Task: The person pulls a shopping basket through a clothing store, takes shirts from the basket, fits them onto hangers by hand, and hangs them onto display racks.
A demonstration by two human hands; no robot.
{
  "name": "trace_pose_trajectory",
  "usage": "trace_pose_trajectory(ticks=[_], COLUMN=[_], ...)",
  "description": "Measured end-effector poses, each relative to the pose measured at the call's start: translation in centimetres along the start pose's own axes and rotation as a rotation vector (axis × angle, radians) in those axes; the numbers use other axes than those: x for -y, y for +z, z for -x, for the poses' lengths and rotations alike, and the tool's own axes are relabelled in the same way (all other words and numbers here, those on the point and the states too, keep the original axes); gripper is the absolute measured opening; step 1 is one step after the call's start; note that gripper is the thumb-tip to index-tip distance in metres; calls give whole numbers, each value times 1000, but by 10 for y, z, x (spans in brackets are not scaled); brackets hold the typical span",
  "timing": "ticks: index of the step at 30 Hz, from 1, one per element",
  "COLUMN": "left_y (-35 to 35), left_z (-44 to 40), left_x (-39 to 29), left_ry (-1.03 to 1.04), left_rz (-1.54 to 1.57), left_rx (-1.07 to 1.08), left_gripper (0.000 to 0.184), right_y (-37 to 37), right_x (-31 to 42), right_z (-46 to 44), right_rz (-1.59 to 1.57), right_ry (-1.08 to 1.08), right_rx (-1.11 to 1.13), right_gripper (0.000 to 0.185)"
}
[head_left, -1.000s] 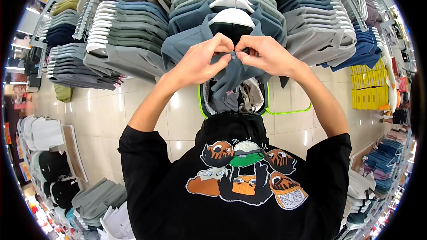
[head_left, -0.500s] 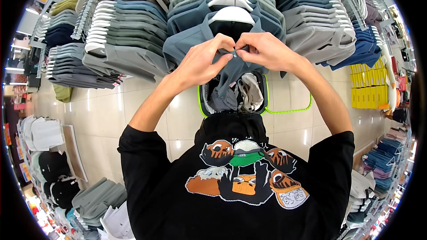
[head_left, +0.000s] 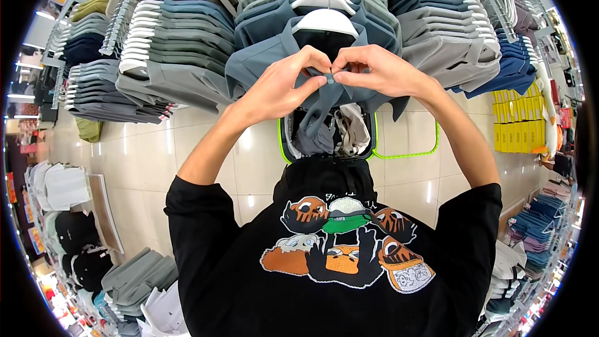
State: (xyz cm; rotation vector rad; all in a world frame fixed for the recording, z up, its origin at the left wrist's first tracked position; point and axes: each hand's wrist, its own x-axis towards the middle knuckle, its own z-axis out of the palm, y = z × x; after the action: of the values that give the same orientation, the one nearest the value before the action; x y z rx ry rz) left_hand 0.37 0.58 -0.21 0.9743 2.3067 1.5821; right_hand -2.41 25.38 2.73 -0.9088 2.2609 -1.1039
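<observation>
A blue-grey collared shirt (head_left: 256, 65) hangs on a white hanger (head_left: 326, 22) at the front of the middle rail. Both hands meet at its front, just below the neck opening. My left hand (head_left: 288, 81) pinches the shirt's edge between thumb and forefinger. Against it from the other side, my right hand (head_left: 377, 72) pinches the same front edge. A small round button (head_left: 331, 79) shows between the two thumbs. Below the hands, the shirt's front hangs down over an open case (head_left: 284, 140) with a bright green rim, which holds grey and beige cloth.
Rows of grey-green shirts (head_left: 181, 56) and light grey shirts (head_left: 449, 50) hang on either side. The green-edged lid (head_left: 405, 155) lies on the tiled floor at the right. Stacked yellow boxes (head_left: 518, 118) stand further right; black garments (head_left: 84, 243) hang at left.
My right hand and forearm have shifted slightly to the right, and the thumbs have come level at the button. The shirt's hem now shows further out on the right.
</observation>
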Motion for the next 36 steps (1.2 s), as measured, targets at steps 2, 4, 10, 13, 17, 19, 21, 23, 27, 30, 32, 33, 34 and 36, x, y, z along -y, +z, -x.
trace_pose_trajectory(ticks=[2, 4, 10, 13, 17, 19, 21, 23, 27, 30, 32, 33, 34, 36], left_y=[-2, -3, -3, -2, 2, 2, 2, 1, -1, -4, -6, -6, -6, -6], left_z=[-1, -1, -2, -2, -3, -3, -2, -1, -1, -3, -4, -4, -5, -5], left_x=[0, 1, 1, -1, -5, -7, -7, -5, -3, -3, -2, -2, -2, -1], left_ry=[23, 26, 25, 30, 60, 71, 83, 55, 57, 61, 51, 51, 51, 52], left_rz=[-2, -5, -13, -36, -102, -135, -169, -110, -74, -101, -103, -103, -113, -122], left_rx=[34, 42, 58, 52, -6, -10, -15, -12, 11, 44, 65, 65, 62, 59], left_gripper=[25, 24, 24, 23, 22, 22, 22, 21, 21, 20, 20, 20, 19, 19], right_y=[-1, -3, -3, -2, -1, 1, 0, -2, -4, -2, 0, 1, 1, 2], right_x=[1, 4, 4, 2, 6, 4, 3, 3, 10, 9, 6, 4, 2, 1], right_z=[0, 0, 0, -1, -4, -4, -4, -3, -3, -4, -4, -4, -4, -3], right_rz=[16, 16, -5, 12, 90, 91, 93, 40, 107, 161, 116, 116, 132, 149], right_ry=[-21, -8, -36, -33, 21, 7, -8, -29, 18, 49, -15, -15, -9, -2], right_rx=[8, 20, 39, 30, 22, 17, 11, 31, 82, 99, 42, 42, 31, 21], right_gripper=[25, 25, 25, 25, 24, 25, 26, 29, 32, 35, 37, 37, 36, 36])
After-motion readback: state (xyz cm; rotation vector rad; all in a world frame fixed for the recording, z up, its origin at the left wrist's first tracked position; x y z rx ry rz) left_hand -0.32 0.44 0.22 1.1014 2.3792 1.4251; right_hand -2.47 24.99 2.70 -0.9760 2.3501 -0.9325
